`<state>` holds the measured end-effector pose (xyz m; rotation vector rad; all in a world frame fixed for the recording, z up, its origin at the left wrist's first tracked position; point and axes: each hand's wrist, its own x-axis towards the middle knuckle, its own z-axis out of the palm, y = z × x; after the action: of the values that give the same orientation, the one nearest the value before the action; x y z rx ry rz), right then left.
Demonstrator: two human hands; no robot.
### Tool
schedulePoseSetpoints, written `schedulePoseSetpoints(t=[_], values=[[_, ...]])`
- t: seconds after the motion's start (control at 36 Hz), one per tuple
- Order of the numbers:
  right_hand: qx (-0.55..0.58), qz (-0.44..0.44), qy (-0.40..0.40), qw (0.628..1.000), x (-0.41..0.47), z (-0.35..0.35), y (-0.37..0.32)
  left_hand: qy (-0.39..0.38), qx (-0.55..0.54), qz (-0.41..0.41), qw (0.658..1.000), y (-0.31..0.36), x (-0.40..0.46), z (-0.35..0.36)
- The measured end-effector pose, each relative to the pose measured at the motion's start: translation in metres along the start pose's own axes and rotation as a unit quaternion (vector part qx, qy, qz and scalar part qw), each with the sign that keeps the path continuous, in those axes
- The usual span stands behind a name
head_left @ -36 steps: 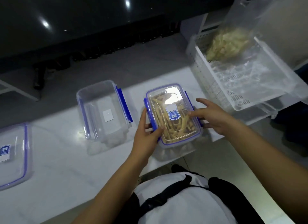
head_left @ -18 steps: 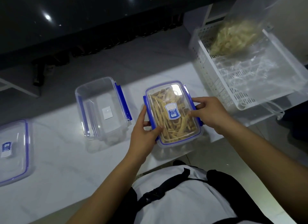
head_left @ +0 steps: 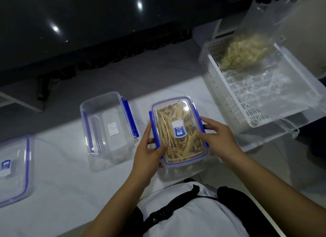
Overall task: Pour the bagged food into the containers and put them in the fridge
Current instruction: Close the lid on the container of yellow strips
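Observation:
A clear lidded container [head_left: 178,120] with blue clips, full of pale yellow food strips, stands at the front edge of the white counter [head_left: 58,180]. My left hand [head_left: 150,153] grips its left side, thumb on the lid. My right hand [head_left: 218,138] grips its right side, fingers curled over the blue clip and thumb on the lid. An empty open container [head_left: 105,123] stands to its left. A loose lid [head_left: 12,168] lies at the far left. A clear bag of pale shredded food [head_left: 247,51] sits in a white basket [head_left: 227,99] at the right.
Crumpled clear plastic [head_left: 264,88] lines the basket, which overhangs the counter's right end. A dark glossy surface [head_left: 88,25] runs along the back. The counter edge is right at my body.
My right hand has curled tighter over the right clip of the filled container. My left hand has kept its hold on the left side. The view has shifted slightly.

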<state>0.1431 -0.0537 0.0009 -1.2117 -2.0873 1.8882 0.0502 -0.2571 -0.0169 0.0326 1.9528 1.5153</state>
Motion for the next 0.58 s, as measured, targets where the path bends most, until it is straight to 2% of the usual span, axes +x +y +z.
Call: schedulePoseSetpoints(t=[0.11,0.39,0.58], values=[[0.044,-0.006,-0.020,0.999,-0.003,0.006,-0.003,0.008,-0.002,0.006,1.000,-0.001,-0.004,-0.005],[0.034,-0.051,-0.006,0.998,0.033,0.018,-0.042,0.053,-0.003,0.018,0.998,0.039,0.023,-0.008],[0.023,-0.062,0.005,0.998,0.073,0.026,-0.056,0.042,-0.034,-0.012,0.998,0.071,0.054,-0.004]])
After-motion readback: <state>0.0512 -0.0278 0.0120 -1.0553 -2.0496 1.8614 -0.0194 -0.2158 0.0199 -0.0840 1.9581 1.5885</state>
